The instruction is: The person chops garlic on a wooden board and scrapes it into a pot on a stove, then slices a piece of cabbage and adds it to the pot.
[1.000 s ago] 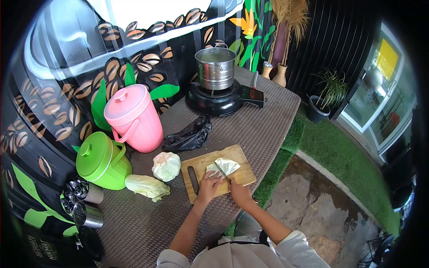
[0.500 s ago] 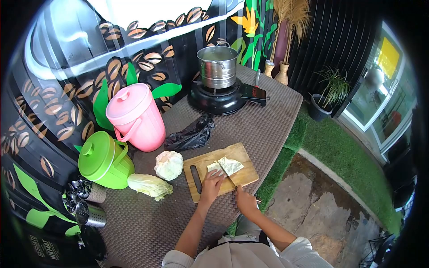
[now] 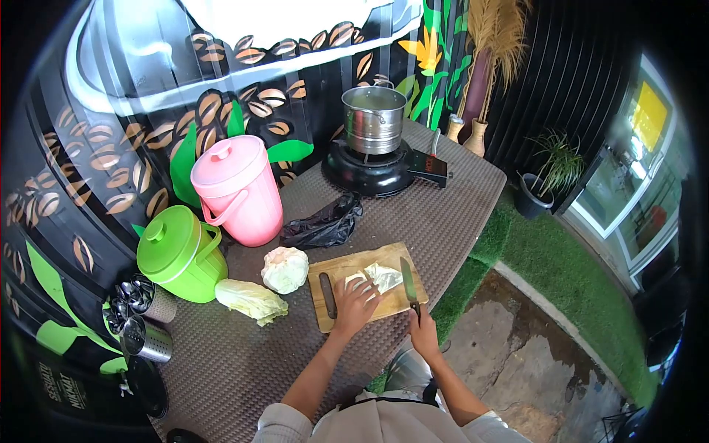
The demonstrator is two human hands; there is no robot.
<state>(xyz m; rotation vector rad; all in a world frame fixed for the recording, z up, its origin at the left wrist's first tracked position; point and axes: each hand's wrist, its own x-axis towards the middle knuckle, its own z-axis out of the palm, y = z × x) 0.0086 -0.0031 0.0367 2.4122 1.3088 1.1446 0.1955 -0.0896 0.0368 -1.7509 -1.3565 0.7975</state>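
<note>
A pale leaf cut in pieces, perhaps cabbage (image 3: 385,277), lies on a wooden cutting board (image 3: 369,258). My left hand (image 3: 356,301) rests over the left piece, its fingers stretched out and partly covering it. Closed around a black handle, my right hand (image 3: 424,329) holds a knife (image 3: 408,280) at the board's right side. The blade points away from me, to the right of the leaf and apart from it. Left of the board sit a round cabbage head (image 3: 285,269) and an elongated napa cabbage (image 3: 251,300).
A steel pot (image 3: 373,125) stands on a black portable stove (image 3: 367,171) at the back. Near it lies a black plastic bag (image 3: 325,224). A pink lidded jug (image 3: 240,196), a green one (image 3: 181,255) and a metal utensil holder (image 3: 148,338) line the left side of the brown woven table (image 3: 244,369).
The knife has come away from the leaf and moved right, with its blade turned more upright in view. My left hand stays on the leaf. The whole view has shifted slightly.
</note>
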